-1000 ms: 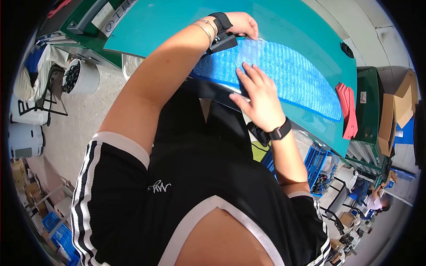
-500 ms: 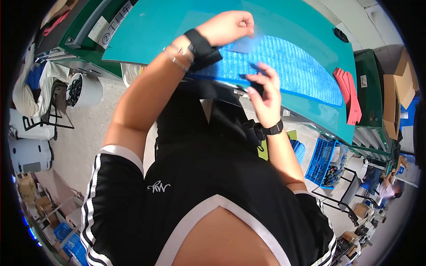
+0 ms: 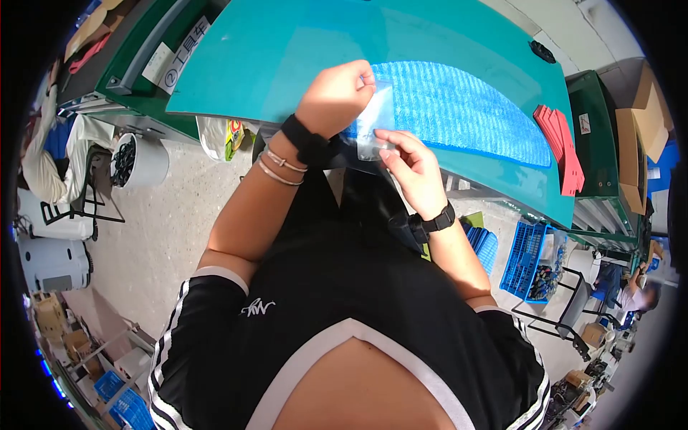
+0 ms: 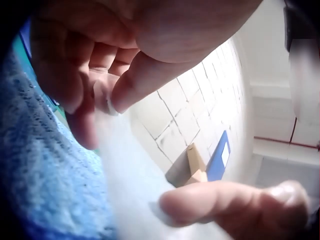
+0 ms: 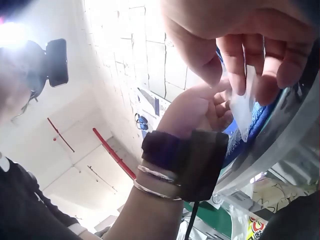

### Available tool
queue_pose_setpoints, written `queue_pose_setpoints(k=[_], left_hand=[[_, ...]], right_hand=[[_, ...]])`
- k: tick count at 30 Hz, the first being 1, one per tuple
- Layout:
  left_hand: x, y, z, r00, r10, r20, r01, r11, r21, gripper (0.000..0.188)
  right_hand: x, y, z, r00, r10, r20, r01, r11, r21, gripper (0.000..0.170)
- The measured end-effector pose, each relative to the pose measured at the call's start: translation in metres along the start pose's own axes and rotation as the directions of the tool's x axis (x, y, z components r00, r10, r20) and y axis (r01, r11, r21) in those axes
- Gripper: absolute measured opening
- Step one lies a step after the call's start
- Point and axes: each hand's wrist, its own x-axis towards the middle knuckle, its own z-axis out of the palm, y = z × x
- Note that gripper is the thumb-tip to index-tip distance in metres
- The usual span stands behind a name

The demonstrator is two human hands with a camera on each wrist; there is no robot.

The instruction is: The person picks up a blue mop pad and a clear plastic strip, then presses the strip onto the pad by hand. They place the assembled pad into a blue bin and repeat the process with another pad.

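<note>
A small translucent plastic sheet [image 3: 375, 118] hangs between my two hands over the near left end of a blue striped pad [image 3: 459, 107]. My left hand [image 3: 337, 99] pinches its upper end between thumb and fingers, also seen in the left wrist view, where the sheet [image 4: 130, 170] runs down from the fingertips. Lower down, my right hand [image 3: 416, 172] pinches the sheet's other end with thumb and forefinger. The pad is fuzzy, with a curved far edge, and lies flat on the green table [image 3: 287, 57].
Several red strips [image 3: 559, 150] lie stacked at the table's right end. A black item [image 3: 542, 51] is at the far right edge. Below stands a blue crate [image 3: 522, 259], and a white bucket [image 3: 147, 161] is on the floor at left. Another person [image 3: 638, 294] is far right.
My left hand has lifted the plastic sheet off the pad and brought it left and nearer my body. My right hand has left the pad's surface and taken the sheet's lower end.
</note>
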Motion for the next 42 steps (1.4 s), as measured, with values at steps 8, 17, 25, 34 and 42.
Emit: queue_pose_setpoints(k=[8, 17, 25, 34, 42], left_hand=[[0.003, 0.006, 0.021, 0.874, 0.421, -0.242, -0.174, 0.738, 0.652, 0.014], [-0.01, -0.007, 0.029, 0.913, 0.408, -0.014, -0.288, 0.669, 0.686, 0.026], [-0.037, 0.008, 0.016, 0.932, 0.328, 0.153, -0.344, 0.672, 0.656, 0.048], [-0.047, 0.019, -0.001, 0.9, 0.435, -0.006, -0.396, 0.824, 0.406, 0.044], [-0.046, 0.018, 0.004, 0.899, 0.418, 0.13, -0.438, 0.856, 0.276, 0.032]], right_hand=[[0.001, 0.002, -0.001, 0.998, 0.052, -0.048, -0.059, 0.983, -0.172, 0.036], [0.001, 0.008, -0.001, 0.989, 0.127, -0.079, -0.131, 0.99, -0.045, 0.025], [-0.003, 0.005, -0.005, 0.995, 0.091, -0.029, -0.094, 0.988, -0.126, 0.007], [-0.009, -0.04, -0.016, 0.874, -0.433, 0.219, 0.485, 0.794, -0.365, 0.011], [-0.008, -0.043, -0.044, 0.948, -0.305, 0.094, 0.317, 0.86, -0.401, 0.013]])
